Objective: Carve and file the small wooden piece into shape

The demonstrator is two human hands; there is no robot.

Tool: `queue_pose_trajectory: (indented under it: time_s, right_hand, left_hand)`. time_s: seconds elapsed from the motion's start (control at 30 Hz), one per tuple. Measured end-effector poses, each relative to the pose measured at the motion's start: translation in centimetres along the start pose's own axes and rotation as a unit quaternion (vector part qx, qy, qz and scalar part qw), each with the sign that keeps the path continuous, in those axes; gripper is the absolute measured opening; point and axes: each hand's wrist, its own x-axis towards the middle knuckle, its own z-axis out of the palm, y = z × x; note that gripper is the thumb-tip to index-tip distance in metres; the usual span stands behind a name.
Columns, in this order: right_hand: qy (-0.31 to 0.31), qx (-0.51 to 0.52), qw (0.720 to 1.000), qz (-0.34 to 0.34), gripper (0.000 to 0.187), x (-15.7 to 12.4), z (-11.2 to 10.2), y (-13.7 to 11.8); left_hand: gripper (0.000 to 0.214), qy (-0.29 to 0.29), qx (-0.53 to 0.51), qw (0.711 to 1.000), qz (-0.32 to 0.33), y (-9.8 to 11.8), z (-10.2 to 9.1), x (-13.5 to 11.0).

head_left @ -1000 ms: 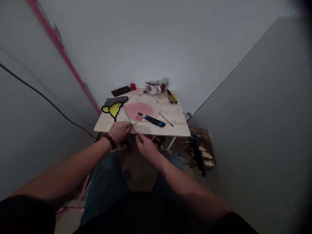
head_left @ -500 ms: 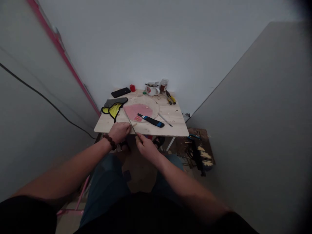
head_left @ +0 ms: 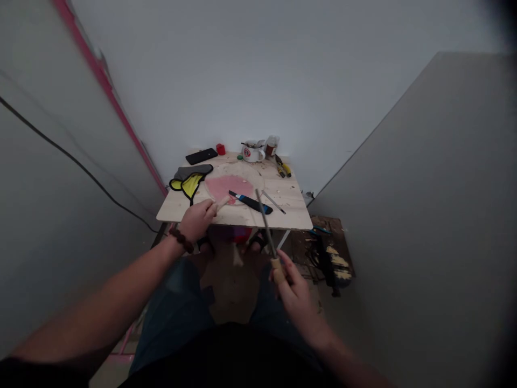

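Note:
My left hand (head_left: 198, 217) is closed on a small pale piece of wood (head_left: 222, 203), low over the table's front left edge. A brown bead bracelet circles that wrist. Off the front of the table, my right hand (head_left: 294, 288) grips the wooden handle of a file (head_left: 266, 229). Its thin metal blade points up and away, its tip overlapping the view of a black and blue utility knife (head_left: 252, 203). That knife lies partly across a round board (head_left: 236, 168) with a pink patch. A thin metal blade (head_left: 274, 202) rests right of the board.
Grey and yellow cloth (head_left: 191, 180), a black phone (head_left: 201, 156), a red cap (head_left: 220, 149), a white mug (head_left: 253, 153) of small items, a bottle (head_left: 271, 145) and pliers (head_left: 283, 166) are on the table (head_left: 294, 210). A lower brown board (head_left: 299, 245) with tools is at right.
My right hand has pulled the file away from the wood, back and to the right, raising its blade more upright. My left hand stays nearly in place, with the wood piece now more visible.

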Motion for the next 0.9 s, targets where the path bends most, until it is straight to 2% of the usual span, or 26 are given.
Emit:
queue_pose_trajectory:
  time_s: [0.07, 0.13, 0.3, 0.4, 0.47, 0.57, 0.73, 0.83, 0.9]
  right_hand:
    - [0.034, 0.043, 0.998, 0.005, 0.063, 0.3, 0.0, -1.0]
    - [0.036, 0.067, 0.997, 0.004, 0.054, 0.7, 0.5, -2.0]
    - [-0.007, 0.092, 0.996, -0.008, 0.055, 0.5, 1.9, -3.9]
    - [-0.019, 0.089, 0.996, -0.025, 0.054, -0.2, 2.3, -4.1]
    - [-0.02, 0.086, 0.996, -0.03, 0.055, -0.6, 2.5, -4.0]
    - [-0.02, 0.089, 0.995, -0.03, 0.055, -1.2, 2.6, -3.7]
    - [-0.006, 0.084, 0.996, -0.043, 0.056, -2.4, 1.9, -3.7]
    - [0.006, 0.069, 0.995, -0.074, 0.054, -3.0, 1.1, -3.9]
    - [0.018, 0.044, 0.993, -0.108, 0.05, -3.3, 0.5, -4.1]
  left_hand:
    - [0.041, 0.025, -0.177, 0.983, -0.053, 2.2, -1.0, -1.6]
    - [0.042, 0.023, -0.29, 0.954, -0.073, 4.7, -2.0, -3.3]
    - [0.035, 0.033, -0.421, 0.901, -0.1, 9.5, -4.3, -6.6]
    - [0.034, 0.037, -0.498, 0.859, -0.115, 11.2, -5.1, -7.4]
    - [0.034, 0.039, -0.524, 0.842, -0.118, 11.9, -5.4, -7.7]
    - [0.029, 0.041, -0.534, 0.837, -0.11, 12.9, -5.8, -8.2]
    - [0.016, 0.038, -0.513, 0.853, -0.089, 13.8, -6.2, -9.2]
    - [0.021, 0.038, -0.505, 0.858, -0.083, 13.9, -6.2, -9.7]
    - [0.03, 0.045, -0.522, 0.847, -0.087, 14.0, -6.2, -9.8]
